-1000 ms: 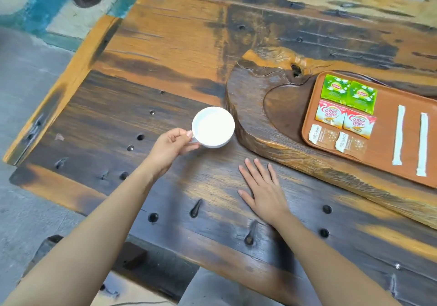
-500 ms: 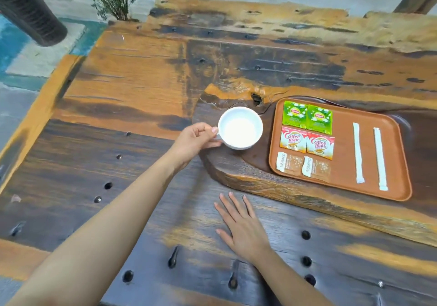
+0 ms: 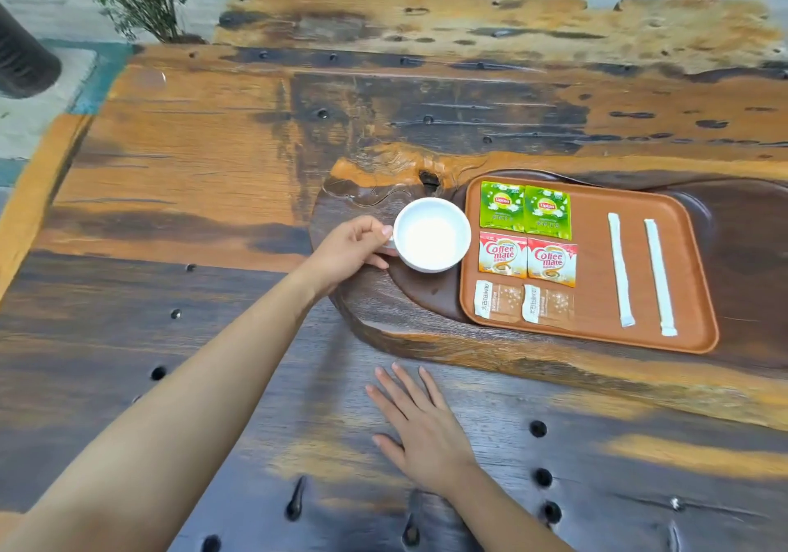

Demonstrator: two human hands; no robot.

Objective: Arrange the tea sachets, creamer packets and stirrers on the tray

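Carried rightward since the earlier frame, the white cup (image 3: pixel 431 234) now sits just beside the left edge of the orange tray (image 3: pixel 699 325), its handle pinched by the left hand (image 3: pixel 351 248). Lipton tea sachets (image 3: pixel 525 215), Coffee-mate creamer packets (image 3: pixel 528 258) and wrapped stirrers (image 3: pixel 620 269) lie on the tray. Fingers spread, the right hand (image 3: pixel 420 428) rests flat on the tabletop (image 3: pixel 179 159), holding nothing.

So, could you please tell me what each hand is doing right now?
Left hand: closed on the white cup handle.
Right hand: open, flat on the table.

Sachets (image 3: pixel 524 215), creamers (image 3: pixel 528 259), stirrers (image 3: pixel 621 269) aligned on tray (image 3: pixel 699 278)
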